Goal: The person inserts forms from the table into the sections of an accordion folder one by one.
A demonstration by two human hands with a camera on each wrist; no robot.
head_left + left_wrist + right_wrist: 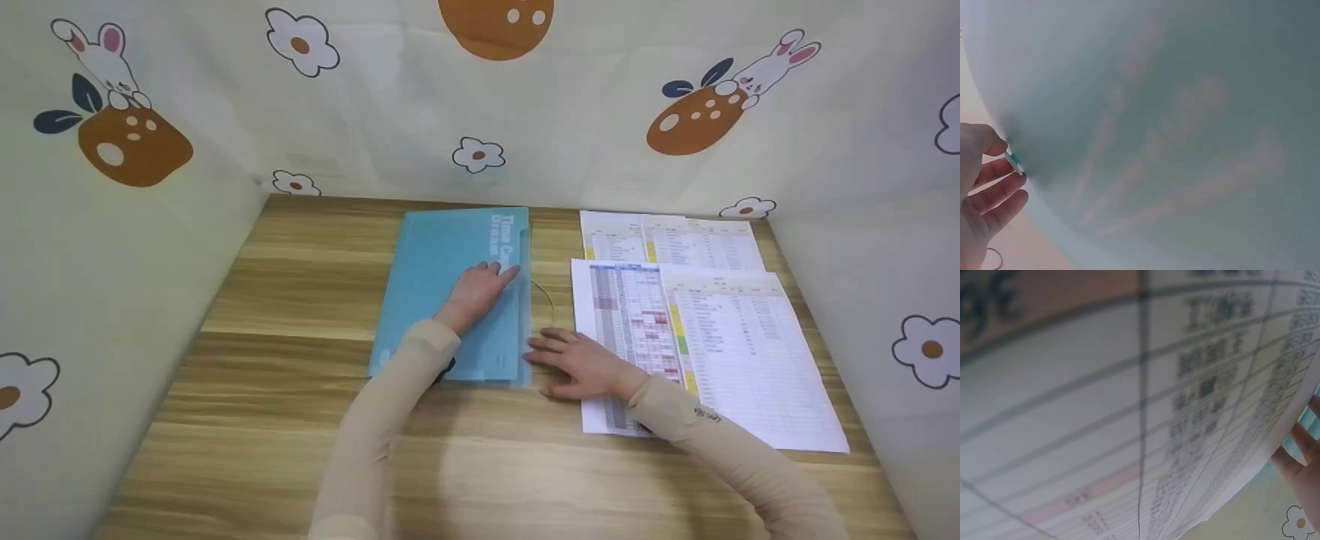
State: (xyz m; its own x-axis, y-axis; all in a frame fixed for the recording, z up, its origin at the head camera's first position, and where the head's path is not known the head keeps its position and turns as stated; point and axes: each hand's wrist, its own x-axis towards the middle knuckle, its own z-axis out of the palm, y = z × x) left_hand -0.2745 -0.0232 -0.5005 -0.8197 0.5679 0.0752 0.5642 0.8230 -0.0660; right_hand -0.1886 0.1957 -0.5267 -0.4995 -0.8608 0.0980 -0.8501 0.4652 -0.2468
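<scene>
On the table (285, 405), the folder (442, 247) lies left of the paper sheets (757, 390), a cord (551, 297) between them.

In front of me, a wood-grain tabletop (277, 435) runs back to the foot of a cream back wall (390, 112); its streaks alternate pale tan and darker brown. Taking the middle of my view as the clock's centre, a left wall (82, 270) fills 9 o'clock and a right wall (847, 247) fills 3, both in the same cream. The walls look like creased, printed fabric. White rabbits (105, 64) cling to spotted orange-brown fruits (135, 150) at 10 and 2 o'clock, and another fruit is cut off at 12. Dark-outlined white flowers (300, 45) with brown centres are scattered between them. Soft light leaves a pale sheen on the wood towards 6 o'clock.
</scene>
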